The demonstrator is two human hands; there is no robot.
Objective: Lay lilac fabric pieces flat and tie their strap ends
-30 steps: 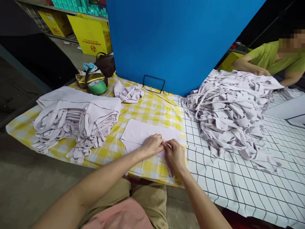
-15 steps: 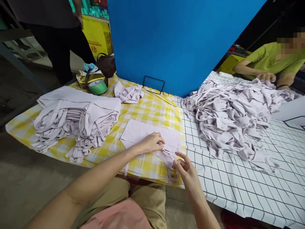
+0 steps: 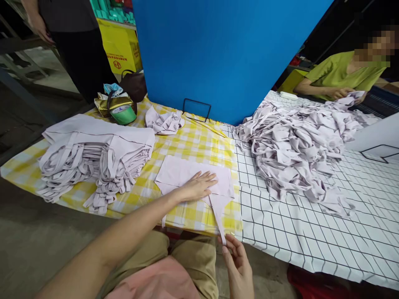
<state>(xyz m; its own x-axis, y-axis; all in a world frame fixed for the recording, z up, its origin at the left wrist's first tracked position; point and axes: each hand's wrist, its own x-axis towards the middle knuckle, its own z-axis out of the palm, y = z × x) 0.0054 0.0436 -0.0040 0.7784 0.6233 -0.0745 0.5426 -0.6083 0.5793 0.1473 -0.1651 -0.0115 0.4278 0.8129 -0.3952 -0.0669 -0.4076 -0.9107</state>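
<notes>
A pale lilac fabric piece with straps [image 3: 174, 172] lies flat on the yellow checked tablecloth [image 3: 190, 216] in front of me. My left hand [image 3: 199, 186] rests flat on it with fingers spread. From its lower right, a strap [image 3: 217, 211] runs toward me, pulled straight over the table's edge. My right hand [image 3: 235, 259] pinches the end of that strap between thumb and fingers. Another strap hangs at the piece's lower left. To the left stands a neat stack of the same lilac pieces [image 3: 99, 128], their looped straps bunched at the front.
A loose heap of lilac fabric [image 3: 289, 141] covers part of the white grid cloth [image 3: 280, 232]. Behind rises a blue panel [image 3: 224, 54]. A green ribbon roll [image 3: 124, 114] and a crumpled lilac piece [image 3: 163, 121] sit at the back. One person works at right; another stands at left.
My right hand has moved down toward me, drawing the strap out straight. My left hand has flattened and spread on the fabric. The person at right now holds up a lilac piece.
</notes>
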